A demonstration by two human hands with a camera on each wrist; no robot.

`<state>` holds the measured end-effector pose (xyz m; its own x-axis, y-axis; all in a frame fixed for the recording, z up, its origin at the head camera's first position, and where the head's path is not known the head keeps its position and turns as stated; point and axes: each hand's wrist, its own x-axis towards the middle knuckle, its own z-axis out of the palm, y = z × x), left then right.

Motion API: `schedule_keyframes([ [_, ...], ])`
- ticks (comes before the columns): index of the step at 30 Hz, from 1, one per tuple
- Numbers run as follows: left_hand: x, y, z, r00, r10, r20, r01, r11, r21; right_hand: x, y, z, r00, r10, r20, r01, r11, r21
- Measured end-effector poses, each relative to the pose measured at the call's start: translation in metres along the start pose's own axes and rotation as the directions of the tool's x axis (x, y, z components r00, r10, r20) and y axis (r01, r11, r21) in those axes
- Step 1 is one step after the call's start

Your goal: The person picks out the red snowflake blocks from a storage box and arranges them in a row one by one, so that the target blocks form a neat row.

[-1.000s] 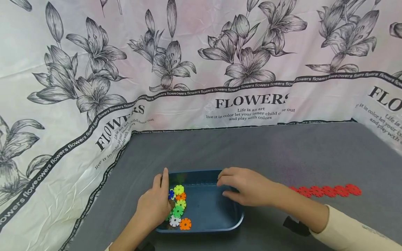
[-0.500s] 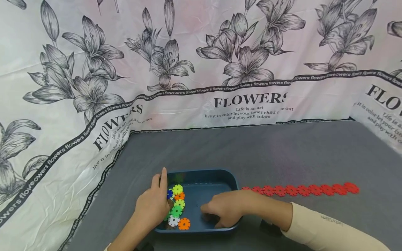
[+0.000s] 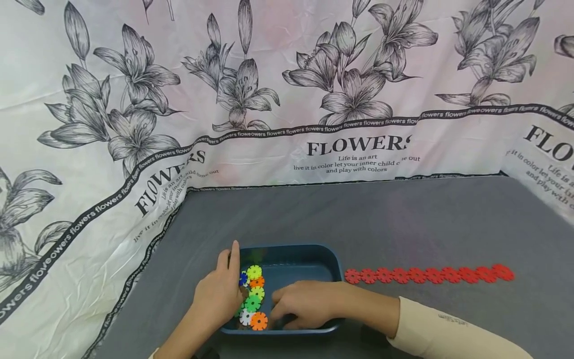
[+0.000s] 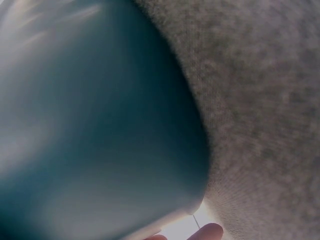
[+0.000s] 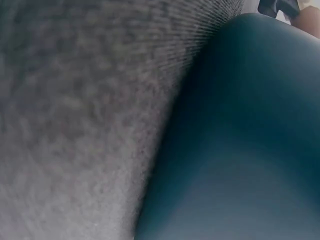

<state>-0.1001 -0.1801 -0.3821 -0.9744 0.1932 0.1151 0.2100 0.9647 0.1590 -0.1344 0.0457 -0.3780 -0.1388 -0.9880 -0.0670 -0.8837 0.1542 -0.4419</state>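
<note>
A dark blue tray (image 3: 309, 253) stands on the grey cloth, with its outer wall filling much of both wrist views. My left hand (image 3: 219, 294) holds the tray's left side, index finger pointing away along the rim. Beside it in the tray lie notched plastic discs: a yellow disc (image 3: 254, 272), a green disc (image 3: 253, 302), a white disc (image 3: 246, 317), an orange disc (image 3: 259, 321) and several others, partly hidden. My right hand (image 3: 305, 304) reaches into the tray over the near rim, fingertips right at the orange disc, thumb apart from the fingers.
A straight row of linked red discs (image 3: 417, 275) runs right from the tray's right side across the grey cloth (image 3: 358, 214). A flower-printed curtain (image 3: 269, 99) borders the surface at the back and left.
My right hand has come from the tray's far right corner down and left toward the discs. The orange disc has shifted slightly left. My left hand keeps its place.
</note>
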Motion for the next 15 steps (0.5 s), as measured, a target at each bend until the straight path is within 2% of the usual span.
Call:
schedule_keyframes([
  [5,0.000,0.001,0.000,1.000,-0.012,0.014,0.012,1.000,-0.001,0.008,0.001,0.001,1.000,0.008,0.014,-0.008,0.999,-0.040],
  [11,0.000,-0.002,0.001,1.000,-0.007,0.015,0.007,1.000,-0.019,0.015,-0.001,0.001,0.998,-0.064,-0.014,0.060,0.981,-0.184],
  [13,0.000,-0.002,0.001,1.000,-0.002,0.011,0.002,1.000,-0.022,0.015,-0.001,0.000,0.999,-0.029,-0.014,0.024,0.970,-0.241],
  [15,0.000,-0.003,0.001,1.000,0.001,0.008,-0.001,1.000,-0.020,0.014,0.000,-0.002,0.998,0.060,-0.022,-0.064,0.957,-0.282],
])
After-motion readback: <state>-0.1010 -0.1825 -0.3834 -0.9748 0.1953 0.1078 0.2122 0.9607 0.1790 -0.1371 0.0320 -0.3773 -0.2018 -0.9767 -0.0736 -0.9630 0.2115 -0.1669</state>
